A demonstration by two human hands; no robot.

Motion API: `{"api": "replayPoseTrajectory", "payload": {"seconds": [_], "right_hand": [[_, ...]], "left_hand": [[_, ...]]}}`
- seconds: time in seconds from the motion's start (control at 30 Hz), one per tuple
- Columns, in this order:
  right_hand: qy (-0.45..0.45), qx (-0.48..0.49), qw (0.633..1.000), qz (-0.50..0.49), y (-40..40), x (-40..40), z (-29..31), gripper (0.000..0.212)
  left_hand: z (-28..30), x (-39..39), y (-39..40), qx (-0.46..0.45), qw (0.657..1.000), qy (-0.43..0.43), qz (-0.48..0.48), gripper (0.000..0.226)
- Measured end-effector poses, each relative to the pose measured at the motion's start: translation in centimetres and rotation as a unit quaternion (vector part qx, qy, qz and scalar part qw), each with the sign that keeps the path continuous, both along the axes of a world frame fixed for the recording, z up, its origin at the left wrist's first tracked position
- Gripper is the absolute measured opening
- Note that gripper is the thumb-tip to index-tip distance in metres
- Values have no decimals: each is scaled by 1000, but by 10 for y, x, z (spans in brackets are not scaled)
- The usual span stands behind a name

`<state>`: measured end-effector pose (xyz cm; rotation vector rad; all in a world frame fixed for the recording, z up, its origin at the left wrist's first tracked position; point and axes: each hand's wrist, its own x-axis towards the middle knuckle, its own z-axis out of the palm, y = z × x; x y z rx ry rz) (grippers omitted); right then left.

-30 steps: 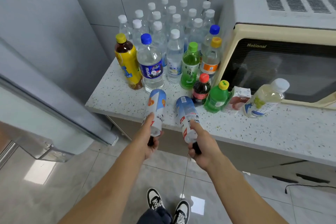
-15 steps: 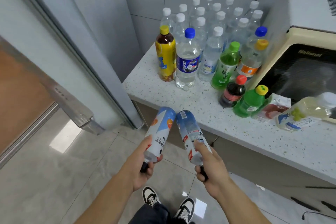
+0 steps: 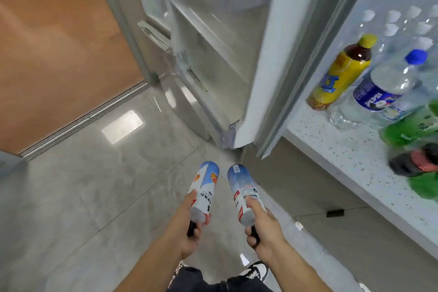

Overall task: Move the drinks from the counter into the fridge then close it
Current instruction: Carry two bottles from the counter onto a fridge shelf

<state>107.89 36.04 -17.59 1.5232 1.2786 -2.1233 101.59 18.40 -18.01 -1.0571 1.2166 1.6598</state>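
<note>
Bright, even indoor light; a white glare patch sits on the floor (image 3: 122,127). Motion blur smears the fridge (image 3: 213,31) and bottles (image 3: 403,73), perhaps worst rightward. Edges bend.

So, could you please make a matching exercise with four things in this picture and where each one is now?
Things:
1. bottle with orange print
2. bottle with blue label
3. yellow-capped bottle
4. fridge door

States:
A. stands on the counter
B. held in the right hand
C. open
D. held in the left hand

Pairs: 1-D, 2-B, 3-A, 4-C
</note>
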Motion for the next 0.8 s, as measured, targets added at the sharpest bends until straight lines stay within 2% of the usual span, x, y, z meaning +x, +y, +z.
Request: {"api": "replayPoseTrajectory", "payload": {"seconds": [0.2, 0.43, 0.6, 0.8], "right_hand": [[2, -3, 1000, 24, -109, -84, 3, 33], [22, -18, 999, 27, -200, -198, 12, 38], [40, -22, 999, 24, -236, -287, 12, 44], [70, -32, 997, -5, -252, -413, 14, 44]], "left_hand": [[4, -59, -107, 26, 998, 15, 60, 63], [15, -154, -203, 7, 993, 42, 107, 59], [23, -242, -234, -1, 991, 66, 120, 58], [43, -376, -234, -12, 990, 108, 93, 58]]}}
